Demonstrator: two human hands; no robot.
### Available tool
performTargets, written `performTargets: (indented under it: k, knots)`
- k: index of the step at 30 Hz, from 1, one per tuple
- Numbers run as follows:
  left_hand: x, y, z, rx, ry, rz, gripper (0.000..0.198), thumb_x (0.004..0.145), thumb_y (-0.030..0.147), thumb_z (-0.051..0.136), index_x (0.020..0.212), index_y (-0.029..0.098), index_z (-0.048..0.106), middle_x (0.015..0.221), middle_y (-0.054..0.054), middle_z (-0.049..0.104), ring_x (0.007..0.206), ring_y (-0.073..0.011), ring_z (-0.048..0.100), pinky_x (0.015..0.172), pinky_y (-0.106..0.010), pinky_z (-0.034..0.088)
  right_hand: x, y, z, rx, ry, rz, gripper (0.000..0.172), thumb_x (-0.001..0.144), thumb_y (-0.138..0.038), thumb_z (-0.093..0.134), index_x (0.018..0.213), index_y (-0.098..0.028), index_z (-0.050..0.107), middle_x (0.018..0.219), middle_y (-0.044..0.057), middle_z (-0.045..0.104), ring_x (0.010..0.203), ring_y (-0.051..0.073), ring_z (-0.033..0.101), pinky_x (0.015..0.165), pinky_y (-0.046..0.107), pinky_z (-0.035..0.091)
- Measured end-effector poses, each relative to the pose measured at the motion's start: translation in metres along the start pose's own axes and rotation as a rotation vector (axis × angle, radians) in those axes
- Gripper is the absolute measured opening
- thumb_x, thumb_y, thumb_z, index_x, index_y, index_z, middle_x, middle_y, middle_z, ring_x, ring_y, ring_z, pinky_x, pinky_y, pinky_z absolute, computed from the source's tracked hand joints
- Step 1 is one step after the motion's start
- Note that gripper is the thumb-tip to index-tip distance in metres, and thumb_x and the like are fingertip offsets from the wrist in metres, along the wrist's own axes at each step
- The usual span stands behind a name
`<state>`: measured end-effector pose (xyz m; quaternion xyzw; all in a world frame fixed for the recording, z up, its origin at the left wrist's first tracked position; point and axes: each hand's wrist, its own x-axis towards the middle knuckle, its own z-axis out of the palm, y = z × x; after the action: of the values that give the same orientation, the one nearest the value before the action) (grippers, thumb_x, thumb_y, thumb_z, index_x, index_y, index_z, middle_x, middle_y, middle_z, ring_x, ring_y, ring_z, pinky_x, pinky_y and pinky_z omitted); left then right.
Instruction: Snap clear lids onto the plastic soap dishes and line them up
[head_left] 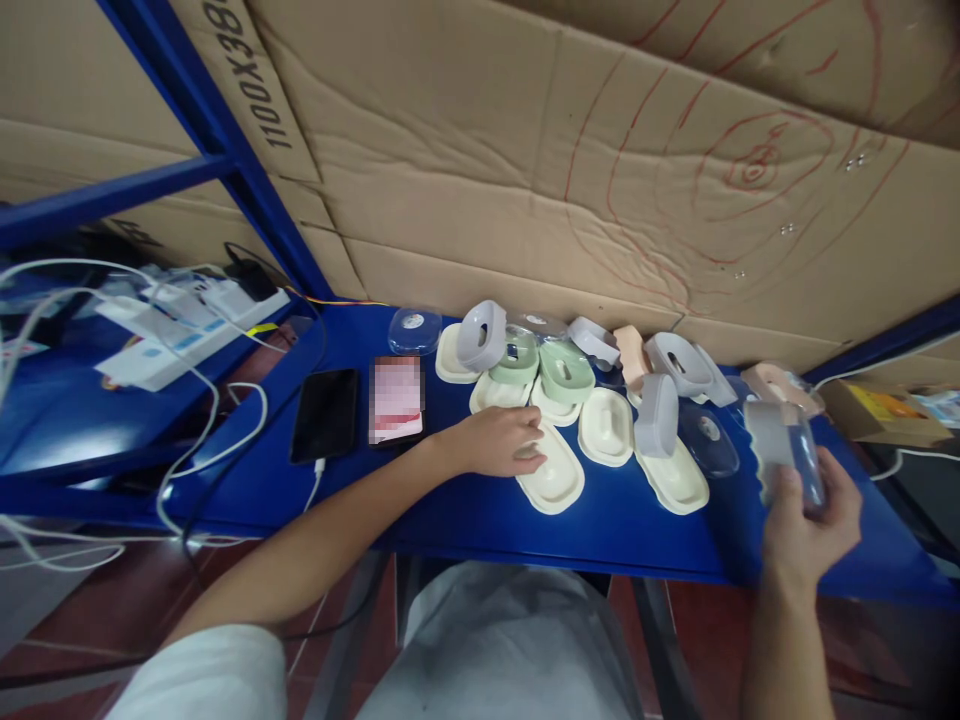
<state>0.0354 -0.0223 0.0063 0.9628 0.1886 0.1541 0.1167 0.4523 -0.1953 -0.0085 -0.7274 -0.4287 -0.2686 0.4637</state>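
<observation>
Cardboard (259, 85) shows "1100X38"; right hand (810, 530) holds grey container (771, 442), left hand (499, 440) half-open at tray (559, 480).

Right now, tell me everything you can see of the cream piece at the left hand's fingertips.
The cream piece is a shallow, oblong, dish-like part with rounded corners, a raised rim and a smaller rounded outline inside. It looks like smooth, pale plastic. It lies on the blue table, set at a slant. The fingers of the left hand reach over its left side and seem to touch it, hiding part of that edge.
</observation>
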Motion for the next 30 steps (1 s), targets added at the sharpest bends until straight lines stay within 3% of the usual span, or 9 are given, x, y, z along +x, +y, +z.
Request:
performTargets:
  k: [6,8,10,13,16,20,25,27,30]
  knots:
    - [0.006,0.003,-0.003,-0.195,0.154,-0.152,0.025,0.104,0.041,0.059,0.109,0.02,0.072,0.111,-0.006,0.07,0.088,-0.018,0.071,0.084,-0.032,0.057,0.008,-0.143,0.039,0.38,-0.372,-0.564,0.056,0.089,-0.039,0.081,0.142,-0.029,0.065,0.144,0.014,0.063,0.136,0.039,0.06,0.114,0.064,0.049]
    - [0.008,0.001,-0.007,-0.345,0.278,-0.289,0.029,0.098,0.046,0.068,0.113,0.021,0.066,0.103,-0.004,0.069,0.079,-0.0169,0.067,0.078,-0.034,0.058,0.006,-0.174,0.055,0.458,-0.463,-0.677,0.059,0.09,-0.036,0.08,0.146,-0.031,0.061,0.146,0.013,0.061,0.139,0.038,0.057,0.116,0.064,0.047]
    - [0.01,-0.002,-0.01,-0.526,0.38,-0.39,0.054,0.087,0.05,0.08,0.128,0.022,0.057,0.114,-0.007,0.068,0.085,-0.0193,0.068,0.073,-0.034,0.06,0.005,-0.191,0.069,0.516,-0.515,-0.684,0.061,0.092,-0.036,0.078,0.149,-0.032,0.058,0.146,0.013,0.059,0.14,0.037,0.056,0.116,0.064,0.047]
    - [0.012,-0.007,-0.01,-0.847,0.438,-0.351,0.108,0.073,0.053,0.093,0.157,0.03,0.03,0.151,-0.018,0.05,0.121,-0.0316,0.067,0.084,-0.044,0.064,0.004,-0.199,0.081,0.596,-0.554,-0.623,0.061,0.093,-0.038,0.077,0.15,-0.033,0.057,0.146,0.013,0.058,0.137,0.037,0.057,0.115,0.063,0.048]
    - [0.012,-0.011,-0.009,-0.988,0.414,-0.207,0.131,0.069,0.054,0.097,0.167,0.037,0.013,0.164,-0.018,0.04,0.147,-0.0388,0.051,0.115,-0.061,0.049,-0.004,-0.196,0.084,0.661,-0.63,-0.632,0.061,0.092,-0.038,0.078,0.149,-0.035,0.057,0.147,0.012,0.058,0.139,0.037,0.055,0.116,0.062,0.046]
    - [0.011,-0.014,-0.011,-0.894,0.341,-0.203,0.123,0.07,0.054,0.097,0.168,0.032,0.026,0.172,-0.015,0.034,0.158,-0.0424,0.034,0.13,-0.063,0.027,-0.016,-0.192,0.081,0.722,-0.739,-0.544,0.056,0.095,-0.037,0.075,0.148,-0.035,0.058,0.15,0.012,0.057,0.141,0.035,0.055,0.118,0.059,0.046]
    - [0.009,-0.013,-0.014,-0.822,0.271,-0.175,0.129,0.068,0.053,0.098,0.17,0.03,0.022,0.172,-0.016,0.033,0.159,-0.042,0.033,0.13,-0.059,0.029,-0.002,-0.188,0.076,0.717,-0.622,-0.447,0.046,0.099,-0.04,0.068,0.143,-0.031,0.062,0.142,0.01,0.065,0.135,0.033,0.061,0.113,0.059,0.051]
    - [0.008,-0.01,-0.016,-0.762,0.207,-0.159,0.114,0.071,0.05,0.096,0.165,0.03,0.035,0.168,-0.016,0.039,0.156,-0.0402,0.038,0.129,-0.058,0.031,0.014,-0.183,0.074,0.635,-0.489,-0.468,0.047,0.097,-0.042,0.07,0.142,-0.03,0.063,0.143,0.011,0.065,0.136,0.034,0.061,0.116,0.061,0.048]
    - [0.007,-0.005,-0.017,-0.664,0.12,-0.133,0.071,0.076,0.041,0.094,0.138,0.028,0.062,0.162,-0.015,0.043,0.152,-0.0367,0.044,0.127,-0.055,0.035,0.041,-0.17,0.08,0.457,-0.37,-0.45,0.049,0.098,-0.046,0.07,0.142,-0.027,0.064,0.144,0.014,0.062,0.138,0.035,0.058,0.118,0.062,0.044]
